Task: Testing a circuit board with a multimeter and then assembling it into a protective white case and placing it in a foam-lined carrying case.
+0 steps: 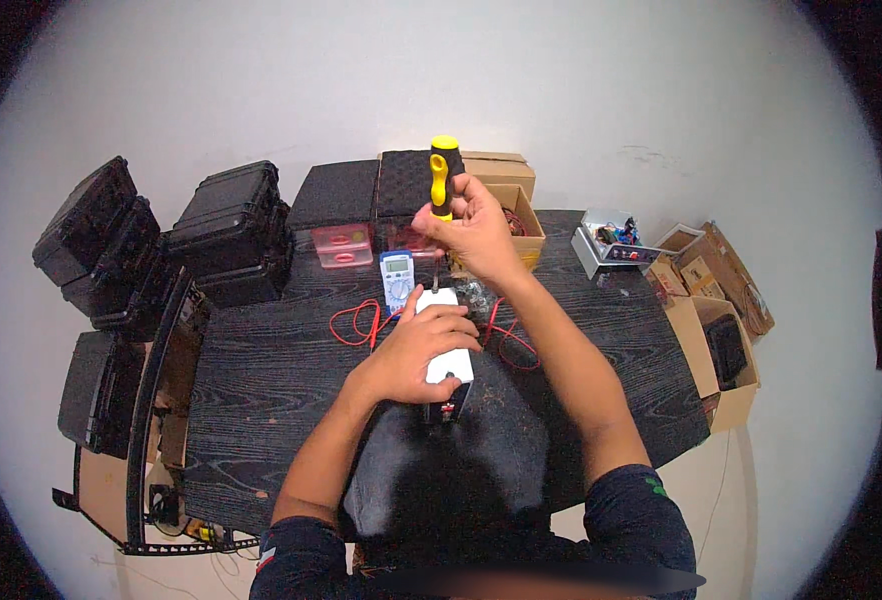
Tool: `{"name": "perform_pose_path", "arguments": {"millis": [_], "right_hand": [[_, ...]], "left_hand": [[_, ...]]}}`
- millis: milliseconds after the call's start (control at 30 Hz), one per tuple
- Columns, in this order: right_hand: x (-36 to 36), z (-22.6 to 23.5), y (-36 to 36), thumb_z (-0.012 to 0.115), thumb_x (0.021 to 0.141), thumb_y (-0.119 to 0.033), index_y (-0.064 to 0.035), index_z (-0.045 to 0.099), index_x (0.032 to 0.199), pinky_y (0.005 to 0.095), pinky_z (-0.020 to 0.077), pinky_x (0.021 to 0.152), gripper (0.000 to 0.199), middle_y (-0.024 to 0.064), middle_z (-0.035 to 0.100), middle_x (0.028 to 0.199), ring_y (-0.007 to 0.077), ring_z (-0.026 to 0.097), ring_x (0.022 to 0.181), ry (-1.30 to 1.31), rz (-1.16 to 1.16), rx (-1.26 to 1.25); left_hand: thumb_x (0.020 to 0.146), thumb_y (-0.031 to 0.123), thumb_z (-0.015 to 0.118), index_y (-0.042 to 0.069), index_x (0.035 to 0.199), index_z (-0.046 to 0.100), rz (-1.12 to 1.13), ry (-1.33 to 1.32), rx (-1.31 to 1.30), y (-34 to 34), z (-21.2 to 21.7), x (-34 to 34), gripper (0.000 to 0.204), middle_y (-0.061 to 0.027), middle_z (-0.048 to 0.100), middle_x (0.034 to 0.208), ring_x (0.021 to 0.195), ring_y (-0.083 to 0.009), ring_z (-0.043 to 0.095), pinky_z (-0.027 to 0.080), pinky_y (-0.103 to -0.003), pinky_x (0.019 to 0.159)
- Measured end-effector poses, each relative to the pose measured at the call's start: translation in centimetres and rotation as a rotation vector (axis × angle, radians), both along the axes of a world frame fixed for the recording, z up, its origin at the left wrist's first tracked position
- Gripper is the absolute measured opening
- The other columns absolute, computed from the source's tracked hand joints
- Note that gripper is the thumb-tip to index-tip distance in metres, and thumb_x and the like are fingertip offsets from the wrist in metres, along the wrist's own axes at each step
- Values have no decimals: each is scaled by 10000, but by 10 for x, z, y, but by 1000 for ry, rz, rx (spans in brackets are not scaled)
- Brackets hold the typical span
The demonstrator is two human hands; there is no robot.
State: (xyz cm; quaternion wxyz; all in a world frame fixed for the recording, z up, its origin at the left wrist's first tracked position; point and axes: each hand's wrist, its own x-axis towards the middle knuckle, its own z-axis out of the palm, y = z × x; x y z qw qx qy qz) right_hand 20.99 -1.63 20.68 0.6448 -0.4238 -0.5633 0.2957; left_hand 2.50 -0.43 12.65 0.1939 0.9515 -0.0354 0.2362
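My right hand (pixel 476 225) is closed round the lower handle of a yellow and black screwdriver (pixel 445 170), held upright. Its shaft points down at the far end of a white box (pixel 444 366) with a black near face; whether the tip sits in a screw is too small to tell. Across the top of that box lies my left hand (pixel 416 345), its fingers over the far part and its thumb by the near end, gripping it. Just beyond the left hand rests a blue and white multimeter (pixel 398 281), with red test leads (pixel 361 325) looped on the table.
Black hard cases (pixel 226 230) are stacked at the left. Along the back of the dark wood-grain table (pixel 271 380) stand foam-topped boxes (pixel 336 195), a clear red organizer (pixel 343 247) and cardboard boxes (pixel 526 215). An opened electronics unit (pixel 616 243) sits at the back right, near more cartons (pixel 736 400).
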Motion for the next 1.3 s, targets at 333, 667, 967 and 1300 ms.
{"name": "perform_pose_path", "arguments": {"millis": [333, 667, 967, 1300], "right_hand": [[1, -2, -5, 650, 1020, -101, -21, 504, 1232, 266, 595, 712, 270, 117, 704, 1166, 141, 708, 825, 169, 98, -31], [6, -4, -4, 697, 999, -118, -2, 564, 1244, 233, 572, 648, 302, 103, 719, 1099, 119, 705, 823, 187, 184, -73], [4, -7, -1, 692, 1010, -162, -8, 614, 1211, 251, 610, 695, 265, 101, 712, 1147, 141, 735, 891, 87, 78, -58], [5, -6, -4, 647, 1023, -118, -44, 513, 1263, 271, 598, 712, 284, 104, 716, 1139, 143, 720, 891, 24, 16, 18]], "left_hand": [[683, 318, 745, 169, 1155, 707, 3, -14, -7, 1, -4, 1, 496, -30, 660, 1289, 1386, -274, 515, 99, -737, 1204], [646, 360, 712, 182, 1176, 694, 11, 0, -24, 2, -8, 1, 559, -29, 659, 1286, 1394, -293, 505, 64, -715, 1214], [651, 335, 719, 177, 1179, 692, 7, -17, -6, 3, -9, 1, 551, -33, 656, 1294, 1397, -288, 502, 61, -705, 1222], [672, 352, 717, 176, 1195, 689, 2, -10, -3, 3, -7, 0, 552, -36, 655, 1298, 1400, -288, 500, 55, -712, 1218]]}}
